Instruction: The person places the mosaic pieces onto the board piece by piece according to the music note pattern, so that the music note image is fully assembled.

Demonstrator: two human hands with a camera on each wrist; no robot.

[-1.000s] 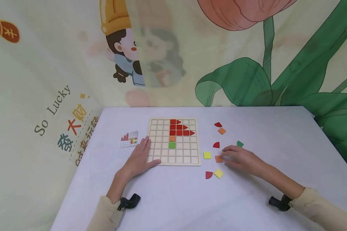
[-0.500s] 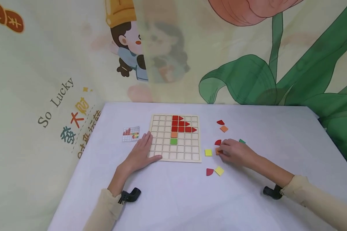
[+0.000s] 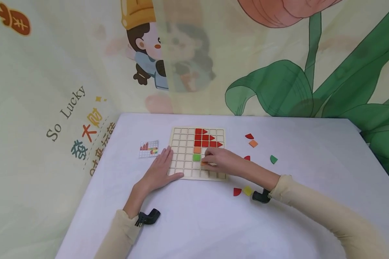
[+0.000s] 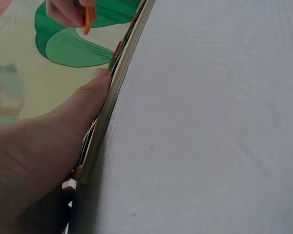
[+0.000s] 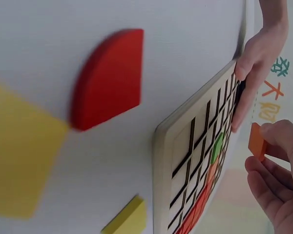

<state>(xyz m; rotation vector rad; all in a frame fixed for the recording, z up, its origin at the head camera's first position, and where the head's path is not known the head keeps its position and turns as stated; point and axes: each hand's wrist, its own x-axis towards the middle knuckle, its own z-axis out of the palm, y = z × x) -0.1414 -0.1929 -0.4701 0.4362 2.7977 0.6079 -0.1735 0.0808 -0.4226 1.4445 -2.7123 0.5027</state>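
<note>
My right hand (image 3: 225,160) pinches an orange square tile (image 5: 257,141) between thumb and fingers, held above the wooden grid board (image 3: 181,167). In the head view the tile overlaps the cells just right of and below a green square tile (image 3: 196,157). An orange tile (image 3: 197,150) lies in the cell behind the green one, and red squares and pointed red pieces (image 3: 202,143) fill cells behind that. My left hand (image 3: 159,167) rests at the board's left side with fingers straight, its thumb (image 4: 88,100) along the near edge.
A printed pattern card (image 3: 148,149) lies left of the board. To the right are an orange tile (image 3: 253,143), a green quarter-round (image 3: 273,159) and a red piece (image 3: 249,136). A red quarter-round (image 3: 237,191) and a yellow tile (image 3: 247,190) lie near the front.
My right hand has picked up the orange tile from the table on the right and moved left with it over the board. The left hand stays at the board's edge.
</note>
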